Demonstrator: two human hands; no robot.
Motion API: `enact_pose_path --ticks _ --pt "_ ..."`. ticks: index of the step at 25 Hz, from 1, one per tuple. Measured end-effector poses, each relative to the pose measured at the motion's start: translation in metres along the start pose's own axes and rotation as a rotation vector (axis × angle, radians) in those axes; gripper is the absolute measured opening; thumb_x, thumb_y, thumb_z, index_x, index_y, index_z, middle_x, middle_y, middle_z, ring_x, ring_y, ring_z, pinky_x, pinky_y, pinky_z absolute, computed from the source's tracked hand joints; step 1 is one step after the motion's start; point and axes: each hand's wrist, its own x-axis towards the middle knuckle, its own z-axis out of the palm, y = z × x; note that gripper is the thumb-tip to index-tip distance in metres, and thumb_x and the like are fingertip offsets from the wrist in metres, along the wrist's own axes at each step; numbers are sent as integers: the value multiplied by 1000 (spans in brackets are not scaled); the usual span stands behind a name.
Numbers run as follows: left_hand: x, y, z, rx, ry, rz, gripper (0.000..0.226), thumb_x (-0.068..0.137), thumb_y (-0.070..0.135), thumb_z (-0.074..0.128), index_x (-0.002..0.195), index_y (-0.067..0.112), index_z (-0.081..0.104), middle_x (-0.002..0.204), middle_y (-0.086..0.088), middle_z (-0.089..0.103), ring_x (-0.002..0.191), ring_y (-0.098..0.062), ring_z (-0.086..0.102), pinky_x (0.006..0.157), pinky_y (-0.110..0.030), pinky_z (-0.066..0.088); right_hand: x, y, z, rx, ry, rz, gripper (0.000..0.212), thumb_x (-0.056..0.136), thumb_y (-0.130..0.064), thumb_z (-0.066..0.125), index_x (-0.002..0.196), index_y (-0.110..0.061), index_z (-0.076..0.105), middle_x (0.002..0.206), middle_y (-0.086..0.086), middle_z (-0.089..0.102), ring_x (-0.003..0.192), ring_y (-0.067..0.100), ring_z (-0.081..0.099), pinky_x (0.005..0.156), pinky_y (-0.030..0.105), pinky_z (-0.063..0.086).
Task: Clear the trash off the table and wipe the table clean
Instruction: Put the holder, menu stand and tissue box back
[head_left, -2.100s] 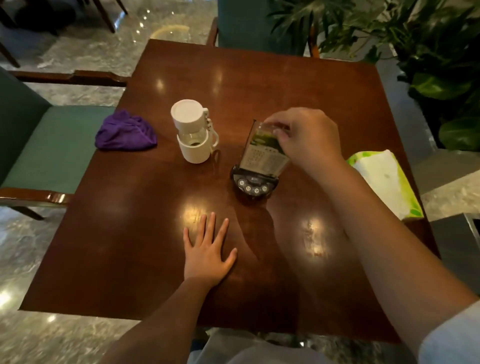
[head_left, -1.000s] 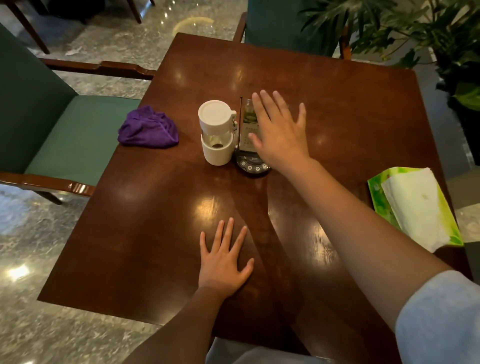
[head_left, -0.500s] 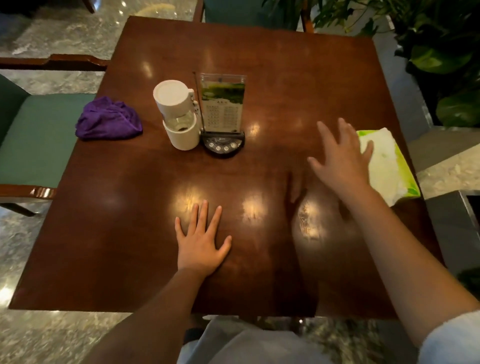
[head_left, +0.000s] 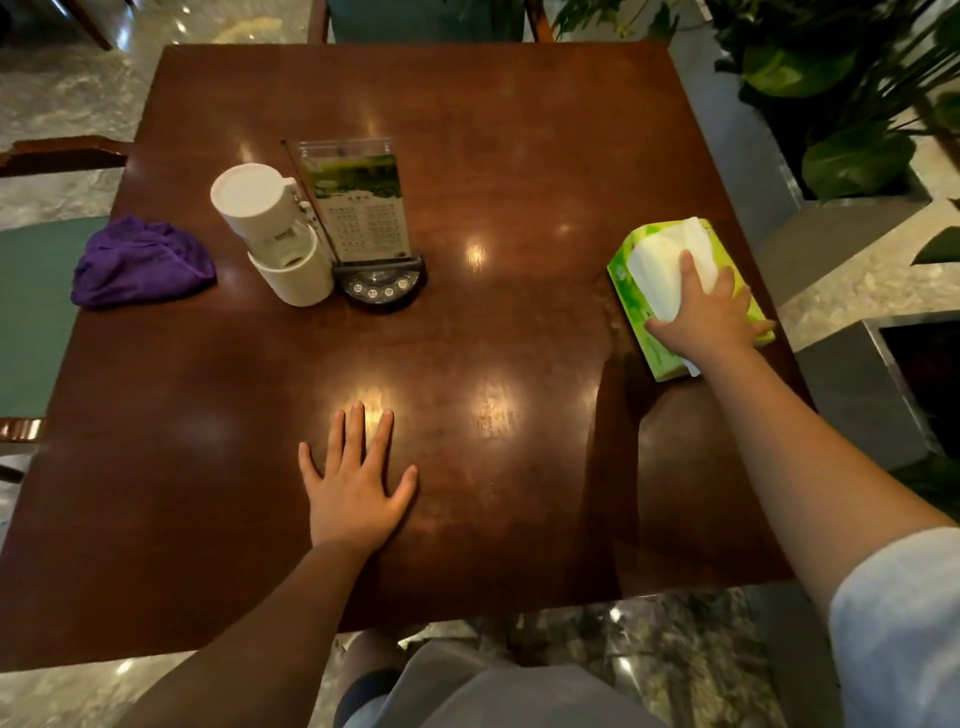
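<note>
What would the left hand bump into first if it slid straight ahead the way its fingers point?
Probably the menu stand; the left hand has only bare table before it.

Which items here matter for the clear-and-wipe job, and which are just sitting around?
In play:
- tissue pack, right hand lying on it
- purple cloth at the table's left edge, untouched
- table
- left hand, flat on the table

Just there:
- white dispenser
- menu stand on its button base
- green chair
- plants
</note>
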Motion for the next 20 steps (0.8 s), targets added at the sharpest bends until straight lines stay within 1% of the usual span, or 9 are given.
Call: enact_pose_path --ticks 3,6,8,10,11,13,14,16,20 --pt "0 1 0 5 -3 2 72 81 65 21 146 39 9 158 1 0 144 -16 -8 112 -57 -3 -1 -4 5 30 50 -7 86 83 -41 63 146 -35 5 149 15 16 133 43 18 102 65 24" --pt "0 1 -1 4 -3 3 72 81 65 22 146 38 10 158 1 1 144 -16 -8 112 -57 -4 -8 -5 8 -12 110 -76 79 83 -32 64 145 -34 14 144 15 24 126 42 28 99 59 31" --pt "-1 2 -2 5 -2 3 71 81 65 22 146 38 10 158 1 1 144 -16 -8 111 -57 -4 -5 3 5 -5 137 -99 79 79 -35 68 142 -34 22 140 17 26 122 42 31 98 59 31" --pt "-1 2 -2 8 -2 0 72 81 65 22 146 38 10 158 1 1 144 -16 -8 111 -57 -4 6 14 -2 98 85 -59 85 72 -40 75 139 -34 24 140 19 24 124 43 30 99 64 27" --pt "-1 1 -2 10 -4 -1 72 81 65 22 146 38 10 158 2 0 144 -16 -8 111 -56 -5 11 18 -6 141 27 -36 90 69 -43 77 139 -36 21 142 20 22 126 44 29 99 66 25" --pt "0 2 -2 11 -7 1 72 81 65 22 146 38 10 158 2 0 144 -16 -8 111 -56 -4 15 18 -8 120 -49 -20 98 68 -44 77 141 -38 13 139 23 25 122 46 34 96 63 31" --pt "0 2 -2 8 -6 3 72 81 65 22 146 38 10 158 1 0 144 -16 -8 111 -57 -4 14 15 -7 84 -40 -24 98 70 -42 76 142 -38 11 136 23 28 119 46 37 95 60 35" --pt "0 2 -2 2 -3 2 72 81 65 23 146 38 10 158 2 0 144 -16 -8 111 -57 -4 9 4 -6 35 33 -40 92 74 -38 73 143 -37 12 133 23 31 117 44 38 94 56 36" --pt "-1 1 -2 10 -7 4 72 81 65 22 146 38 8 158 2 0 144 -16 -8 112 -57 -4 -4 -6 -4 -35 173 -109 80 78 -28 69 141 -35 21 130 21 35 114 39 37 89 53 36"
